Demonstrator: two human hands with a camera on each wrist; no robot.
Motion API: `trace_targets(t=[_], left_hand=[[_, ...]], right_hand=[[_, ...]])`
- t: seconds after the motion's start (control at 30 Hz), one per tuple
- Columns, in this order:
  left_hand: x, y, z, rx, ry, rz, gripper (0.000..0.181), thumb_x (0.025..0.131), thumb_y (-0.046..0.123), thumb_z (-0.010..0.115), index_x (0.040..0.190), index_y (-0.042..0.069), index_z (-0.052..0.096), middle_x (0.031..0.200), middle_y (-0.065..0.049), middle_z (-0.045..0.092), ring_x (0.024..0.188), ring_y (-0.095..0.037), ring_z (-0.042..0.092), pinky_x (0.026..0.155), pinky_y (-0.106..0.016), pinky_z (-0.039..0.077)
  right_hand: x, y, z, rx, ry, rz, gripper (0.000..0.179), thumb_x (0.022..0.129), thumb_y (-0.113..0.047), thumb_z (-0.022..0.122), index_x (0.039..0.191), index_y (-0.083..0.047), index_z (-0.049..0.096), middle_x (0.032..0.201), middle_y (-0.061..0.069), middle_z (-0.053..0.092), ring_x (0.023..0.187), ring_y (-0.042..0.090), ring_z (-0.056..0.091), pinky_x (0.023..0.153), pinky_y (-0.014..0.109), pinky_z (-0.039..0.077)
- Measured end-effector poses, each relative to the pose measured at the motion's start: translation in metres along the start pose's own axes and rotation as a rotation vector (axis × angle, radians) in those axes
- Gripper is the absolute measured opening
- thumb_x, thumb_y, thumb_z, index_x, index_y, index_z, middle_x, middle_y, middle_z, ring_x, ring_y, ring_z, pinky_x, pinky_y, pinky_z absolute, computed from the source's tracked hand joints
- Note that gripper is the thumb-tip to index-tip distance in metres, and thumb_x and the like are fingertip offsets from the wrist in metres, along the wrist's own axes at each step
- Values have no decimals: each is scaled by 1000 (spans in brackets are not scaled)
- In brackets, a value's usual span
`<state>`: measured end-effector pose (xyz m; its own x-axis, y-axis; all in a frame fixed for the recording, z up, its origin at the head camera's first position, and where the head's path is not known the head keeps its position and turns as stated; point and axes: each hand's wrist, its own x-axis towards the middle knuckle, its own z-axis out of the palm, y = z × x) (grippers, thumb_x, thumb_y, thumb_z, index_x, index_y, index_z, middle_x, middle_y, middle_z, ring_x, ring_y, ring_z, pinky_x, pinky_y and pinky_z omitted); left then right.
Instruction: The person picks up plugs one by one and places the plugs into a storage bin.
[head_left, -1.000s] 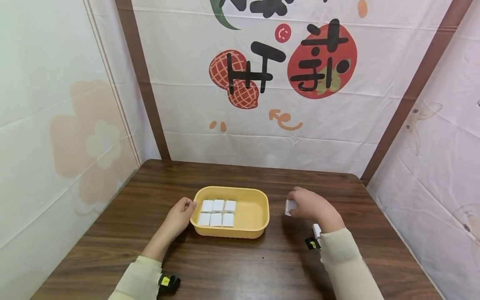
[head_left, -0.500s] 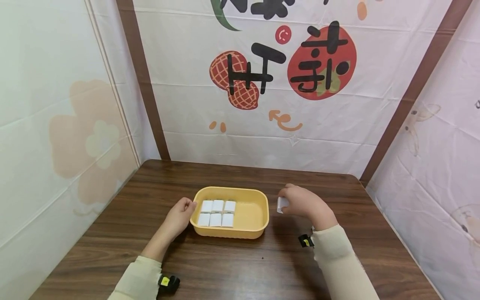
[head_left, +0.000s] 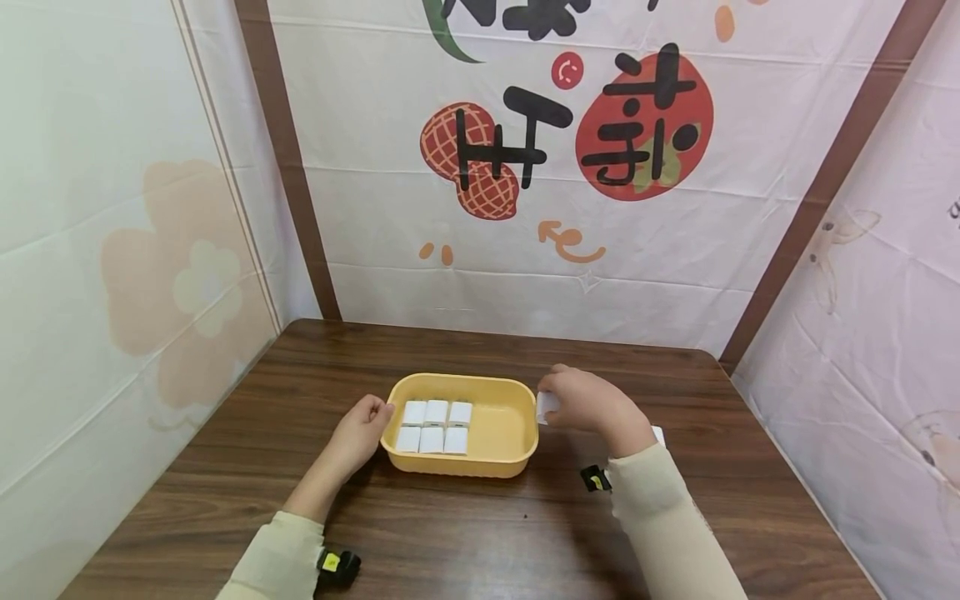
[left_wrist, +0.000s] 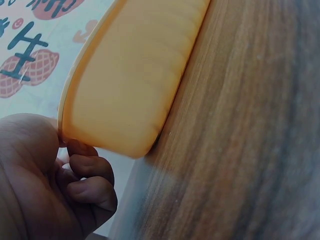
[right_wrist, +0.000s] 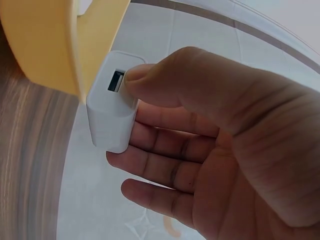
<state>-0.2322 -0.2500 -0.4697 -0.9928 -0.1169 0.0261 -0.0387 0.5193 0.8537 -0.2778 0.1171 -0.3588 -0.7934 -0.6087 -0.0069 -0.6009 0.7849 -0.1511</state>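
A yellow plastic basket (head_left: 498, 460) stands on the table, with several white USB chargers (head_left: 455, 440) in two rows in its left part. My left hand (head_left: 362, 431) pinches its left rim between thumb and curled fingers; the left wrist view shows the basket wall (left_wrist: 125, 85) close by. At the opposite end, my right hand (head_left: 592, 406) holds another white USB charger (right_wrist: 112, 112) by thumb and fingers, its USB port facing the right wrist camera. This charger is beside the basket's right rim; whether they touch I cannot tell.
Part of a white object (head_left: 658, 435) shows behind the right sleeve on the brown wood table (head_left: 465, 542). Black wrist cameras (head_left: 339, 568) hang at both cuffs. A printed cloth wall (head_left: 375, 292) closes off the back.
My right hand has moved left with its charger, from over the table right of the basket to the basket's right rim. My left hand has stayed at the left rim.
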Motion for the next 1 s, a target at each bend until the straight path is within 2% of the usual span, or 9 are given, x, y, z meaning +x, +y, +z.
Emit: trace_targets(t=[0.53,0.77,1.0], left_hand=[[1,1,1,1,-1,-8,26,109,32,49,102,7,52,79,-5,48,68,-19,49,59,-29,42],[0,1,0,6,-4,-6,28,109,33,49,104,6,53,79,-5,48,69,-19,49,60,-30,42],[-2,3,-1,9,3,13,27,109,32,50,102,6,53,77,-3,47,68,-18,48,60,-29,41]], right_hand=[[14,-16,1,1,-22,-30,24,83,-13,80,106,-10,73,100,1,59,82,15,56,75,34,51],[19,-17,6,-22,-44,-42,27,85,-14,79,111,-10,73,102,0,59,83,14,56,75,33,51],[24,-21,6,-49,-46,-79,24,85,-15,80,106,-9,72,97,0,58,79,15,55,71,33,49]])
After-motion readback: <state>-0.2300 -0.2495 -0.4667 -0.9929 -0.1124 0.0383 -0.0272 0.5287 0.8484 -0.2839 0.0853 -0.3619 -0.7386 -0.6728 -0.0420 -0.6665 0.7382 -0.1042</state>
